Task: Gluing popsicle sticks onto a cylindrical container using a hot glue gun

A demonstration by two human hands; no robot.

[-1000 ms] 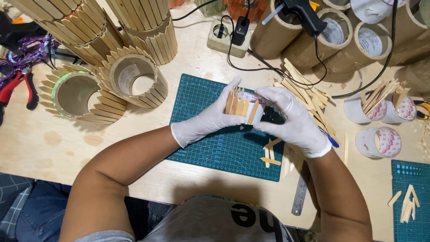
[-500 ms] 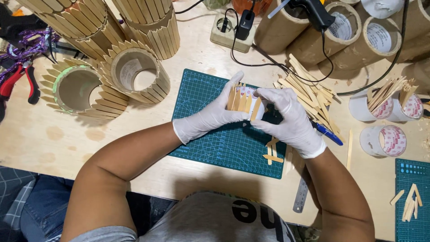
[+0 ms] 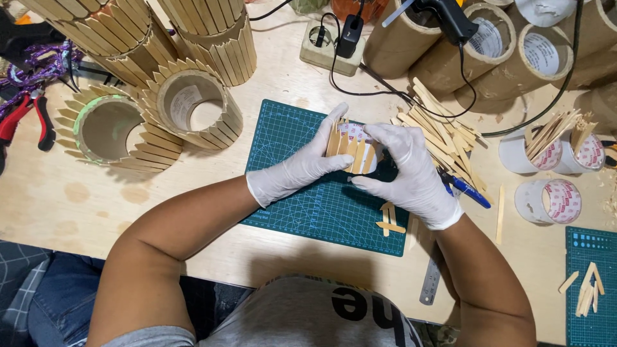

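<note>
Looking down from the head camera, your gloved left hand (image 3: 297, 168) and right hand (image 3: 411, 173) both clasp the stick-clad tape roll (image 3: 352, 146) above the green cutting mat (image 3: 289, 138). Squeezing unevenly could, I judge, knock its wooden sticks (image 3: 335, 140) askew.

I'm getting bright, even overhead light on the desk (image 3: 58, 205), soft shadows falling under both arms toward the near edge, mild glare off the white gloves, sharp focus throughout, slight wide-angle bending at the corners.
</note>
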